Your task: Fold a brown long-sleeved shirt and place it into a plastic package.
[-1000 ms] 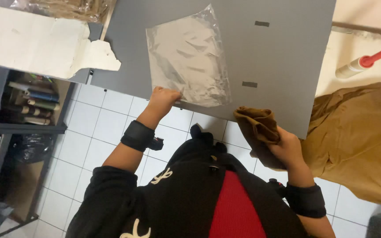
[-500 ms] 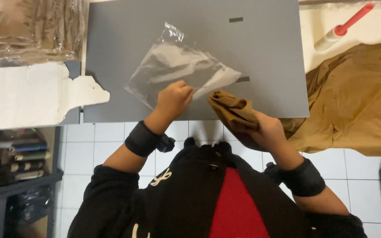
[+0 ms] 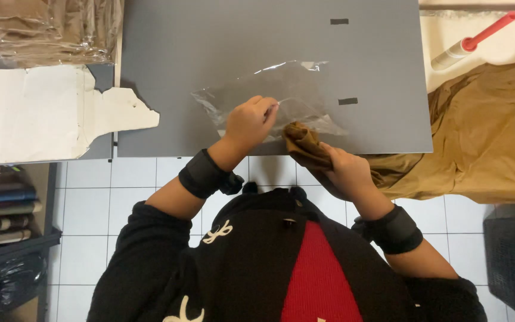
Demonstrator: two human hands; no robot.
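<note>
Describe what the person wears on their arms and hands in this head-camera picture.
Both hands are bare: no gloves or rings show. The left hand and right hand each have a wide black band around the wrist. Black sleeves are pushed up toward the elbows, leaving the forearms uncovered. The top is black with a red front panel and small white marks.

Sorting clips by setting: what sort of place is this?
Likely a garment packing station: a grey board as worktop, a clear plastic bag, a pile of brown fabric, and bagged brown items stacked at the far left.
</note>
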